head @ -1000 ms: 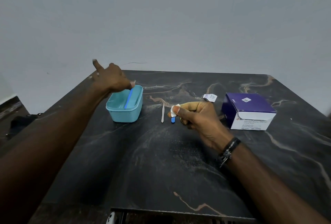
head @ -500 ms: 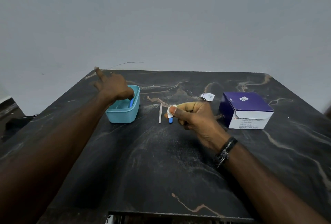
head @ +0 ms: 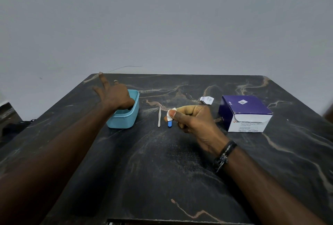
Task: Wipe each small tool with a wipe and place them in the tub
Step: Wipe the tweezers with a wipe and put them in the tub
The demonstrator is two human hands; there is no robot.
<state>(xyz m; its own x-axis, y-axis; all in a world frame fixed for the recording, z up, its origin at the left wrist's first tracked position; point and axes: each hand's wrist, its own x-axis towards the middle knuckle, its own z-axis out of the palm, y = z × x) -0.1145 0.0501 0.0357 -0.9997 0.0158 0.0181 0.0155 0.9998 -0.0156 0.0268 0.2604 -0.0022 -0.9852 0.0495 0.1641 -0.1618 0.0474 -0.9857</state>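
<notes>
Gone from sight since a second ago: the blue tool that stood up out of the tub, now hidden as the left hand has sunk lower, thumb and forefinger dipped inside the tub. Cannot tell whether those two are pinching the tool or have let go; other fingers fanned out toward the table's far left corner. Judged from this: one tool being set down in the tub, that placement all but finished, left hand soon free for the next.

Right hand about where it was, curled loosely, thumb and forefinger pinching a small white wipe above the table between tub and box.

Counted on the table: one pale stick, lying just left of the wipe, and one blue tool end showing just below the wipe, whether on the table or hanging from the right hand cannot tell. So two tools apparently left to clean. One teal tub, one wipe in hand, one purple and white box to the right, one torn white wrapper just beyond the right hand.
</notes>
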